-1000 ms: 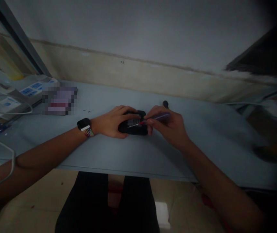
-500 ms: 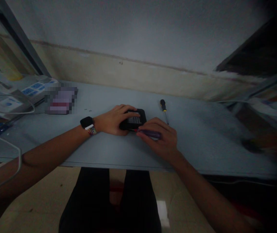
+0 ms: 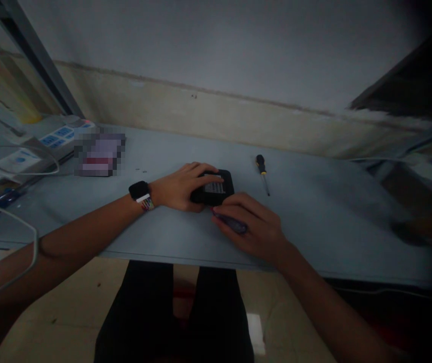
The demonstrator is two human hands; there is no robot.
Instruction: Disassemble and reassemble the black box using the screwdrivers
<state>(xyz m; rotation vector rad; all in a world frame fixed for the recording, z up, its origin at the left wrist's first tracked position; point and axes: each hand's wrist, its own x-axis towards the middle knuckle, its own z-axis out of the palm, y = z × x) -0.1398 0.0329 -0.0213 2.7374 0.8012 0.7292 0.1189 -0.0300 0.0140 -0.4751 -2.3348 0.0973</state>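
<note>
Legs: dark trousers [image 3: 174, 312] show under the table edge, closest to the camera
Table: the pale grey top [image 3: 314, 232] runs across the whole view
Right hand: the right hand [image 3: 256, 227] rests on the table near its front edge, fingers curled around a purple-handled tool [image 3: 233, 223]; the tool lies almost flat and its tip is hidden, so I cannot tell if it touches the device
Left hand: the left hand [image 3: 180, 186], with a dark watch [image 3: 139, 191] on the wrist, has its fingers laid over the black device and the thumb at the near side, gripping it
Black device: the black device [image 3: 221, 189] lies flat in the middle of the table, just behind the right hand, with a pale label on its upper face
Screwdriver: a screwdriver [image 3: 262, 170] with a black and yellow handle lies free, right of the device, apart from both hands
Far left: a white cable [image 3: 22, 151] and a box with blue labels [image 3: 59, 135]
Back: a pale wall [image 3: 219, 55]
</note>
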